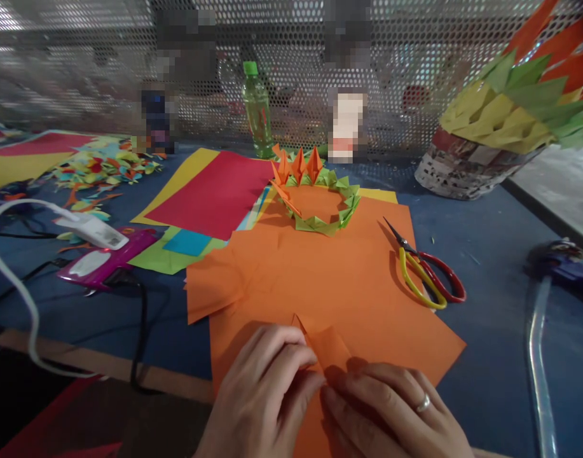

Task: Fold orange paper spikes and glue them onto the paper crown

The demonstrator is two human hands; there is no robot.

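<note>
Near the table's front edge, my left hand point(272, 381) and my right hand point(396, 407) meet over a small folded piece of orange paper point(333, 346). The left thumb and fingers pinch its left side, where a pointed fold stands up. My right fingers press on its lower right part, and a ring shows on that hand. Under both hands lie large orange paper sheets point(315, 273). Beyond them sits a ring of folded green paper pieces point(351, 203), with several orange pointed pieces point(299, 166) standing on its far left side. Scissors point(418, 267) with one yellow and one red handle rest at the right, blades apart.
Red paper point(219, 191) and small cut scraps point(105, 165) lie left. A purple power strip point(98, 261) with a white plug and cables is nearer. A green-capped bottle point(257, 111) stands at the back. Right are a paper-covered basket point(463, 165) and a glue gun point(565, 270).
</note>
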